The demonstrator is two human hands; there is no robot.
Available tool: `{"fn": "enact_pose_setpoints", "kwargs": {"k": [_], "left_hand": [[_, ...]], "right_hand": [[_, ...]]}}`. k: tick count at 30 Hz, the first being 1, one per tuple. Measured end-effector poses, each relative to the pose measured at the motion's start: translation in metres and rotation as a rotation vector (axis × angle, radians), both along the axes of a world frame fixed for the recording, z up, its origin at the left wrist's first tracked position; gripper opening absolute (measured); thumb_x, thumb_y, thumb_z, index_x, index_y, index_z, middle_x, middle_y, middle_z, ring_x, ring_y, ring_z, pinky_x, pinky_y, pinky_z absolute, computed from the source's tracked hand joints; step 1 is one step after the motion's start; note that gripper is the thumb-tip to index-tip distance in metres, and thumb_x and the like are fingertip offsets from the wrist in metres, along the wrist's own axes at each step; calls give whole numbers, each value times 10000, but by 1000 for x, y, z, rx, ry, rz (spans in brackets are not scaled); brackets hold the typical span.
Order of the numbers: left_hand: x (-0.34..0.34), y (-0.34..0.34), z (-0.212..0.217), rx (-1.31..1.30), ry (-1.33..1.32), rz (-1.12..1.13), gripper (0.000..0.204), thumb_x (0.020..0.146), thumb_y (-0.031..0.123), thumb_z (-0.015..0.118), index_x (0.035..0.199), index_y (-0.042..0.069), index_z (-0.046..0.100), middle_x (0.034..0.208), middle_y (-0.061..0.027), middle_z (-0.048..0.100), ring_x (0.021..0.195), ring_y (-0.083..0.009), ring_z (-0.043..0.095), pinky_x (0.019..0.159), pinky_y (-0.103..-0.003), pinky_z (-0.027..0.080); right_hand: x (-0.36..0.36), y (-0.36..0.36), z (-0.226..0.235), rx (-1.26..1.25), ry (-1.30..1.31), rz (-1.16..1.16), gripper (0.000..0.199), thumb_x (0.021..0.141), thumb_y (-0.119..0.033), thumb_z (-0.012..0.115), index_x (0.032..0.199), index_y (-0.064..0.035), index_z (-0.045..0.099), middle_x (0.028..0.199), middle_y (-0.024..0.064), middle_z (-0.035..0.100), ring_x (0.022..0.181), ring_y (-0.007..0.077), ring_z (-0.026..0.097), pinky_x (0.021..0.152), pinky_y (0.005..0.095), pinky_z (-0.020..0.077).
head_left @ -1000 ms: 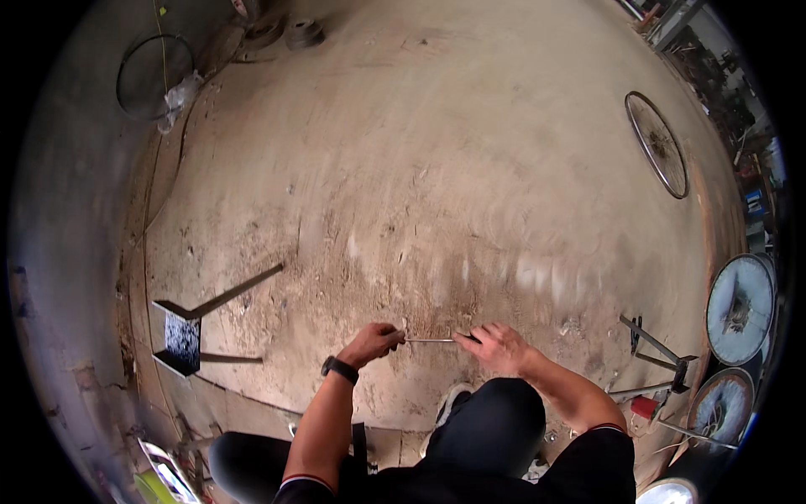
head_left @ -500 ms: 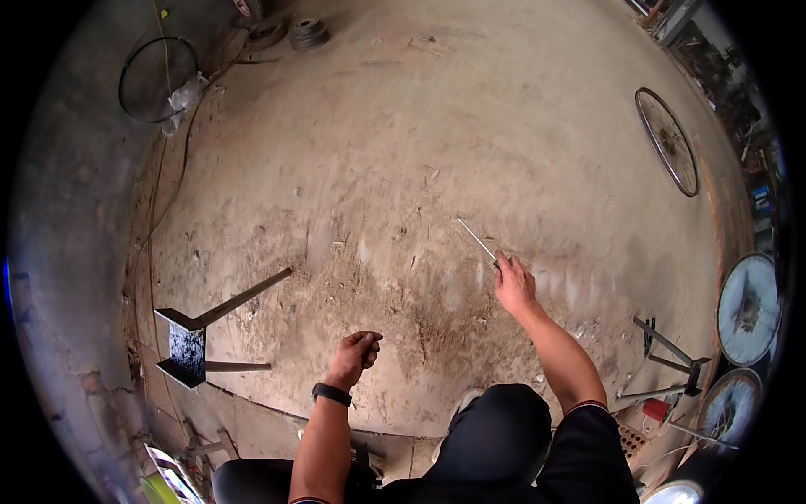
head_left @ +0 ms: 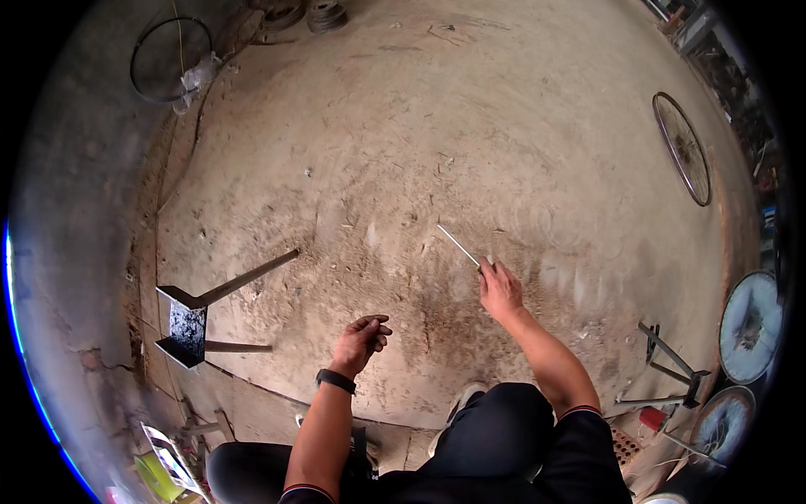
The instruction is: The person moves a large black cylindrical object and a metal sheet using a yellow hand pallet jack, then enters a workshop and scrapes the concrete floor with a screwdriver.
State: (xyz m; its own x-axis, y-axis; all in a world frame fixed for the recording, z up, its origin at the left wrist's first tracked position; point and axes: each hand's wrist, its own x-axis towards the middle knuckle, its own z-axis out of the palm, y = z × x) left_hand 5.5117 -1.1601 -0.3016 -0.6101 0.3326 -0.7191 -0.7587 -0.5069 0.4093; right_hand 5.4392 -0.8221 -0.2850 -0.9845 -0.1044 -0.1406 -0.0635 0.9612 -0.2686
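A long thin screwdriver (head_left: 458, 245) with a bright metal shaft is gripped in my right hand (head_left: 501, 290). Its handle is mostly hidden by the fingers, and the shaft slants up and left over the dirty concrete floor (head_left: 504, 151). My left hand (head_left: 361, 340), with a dark band on the wrist, hovers over the floor to the left of my right knee. Its fingers are half bent and slightly apart, and I see nothing in them. A gap of bare floor separates the two hands.
At left stands a metal frame (head_left: 186, 326) with two long legs. A bicycle wheel rim (head_left: 682, 149) lies at the right; another metal stand (head_left: 672, 370) and spoked wheels (head_left: 750, 328) are lower right. A black hoop (head_left: 134, 71) leans far left. Coiled rings (head_left: 326, 15) sit at the back.
My right hand has moved a little left with the screwdriver, its tip shifting the same way. My left hand has risen slightly and its fingers have loosened. The whole view has tilted a little.
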Motion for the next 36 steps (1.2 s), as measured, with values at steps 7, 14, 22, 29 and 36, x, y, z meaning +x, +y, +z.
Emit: {"fn": "enact_pose_setpoints", "kwargs": {"k": [7, 14, 22, 29, 36], "left_hand": [[12, 3, -2, 36, -16, 77, 224, 985, 131, 534, 1149, -13, 585, 936, -110, 676, 738, -163, 634, 649, -260, 500], [11, 12, -1, 28, -36, 124, 279, 978, 271, 563, 1088, 15, 582, 942, -105, 659, 781, -194, 639, 685, -306, 520], [-27, 24, 6, -52, 46, 48, 534, 976, 507, 486, 1065, -9, 588, 922, -121, 655, 794, -205, 643, 696, -319, 526], [-37, 51, 13, -234, 254, -567, 278, 959, 291, 574, 972, 22, 644, 721, -10, 576, 622, -99, 538, 555, -244, 426], [-24, 46, -8, -245, 56, -263, 253, 973, 263, 571, 932, 19, 622, 688, 22, 479, 553, -73, 415, 483, -227, 328]], "right_hand": [[-38, -16, -1, -17, 3, -43, 350, 899, -139, 576, 1238, -87, 510, 985, 171, 570, 894, 351, 607, 732, 460, 514], [-30, -12, 9, -41, 36, 10, 375, 892, -133, 584, 1256, -89, 508, 967, 171, 582, 869, 357, 614, 723, 460, 509], [44, -12, 69, -190, 144, 463, 392, 849, -126, 607, 1241, -107, 608, 890, 114, 601, 713, 270, 622, 596, 357, 533], [47, 7, 99, -16, 67, 738, 464, 736, -91, 607, 1197, -118, 646, 836, 78, 571, 713, 241, 617, 626, 360, 541], [5, 23, 95, 18, 4, 691, 373, 793, -85, 623, 1166, -102, 646, 846, 100, 576, 738, 263, 624, 632, 386, 538]]}}
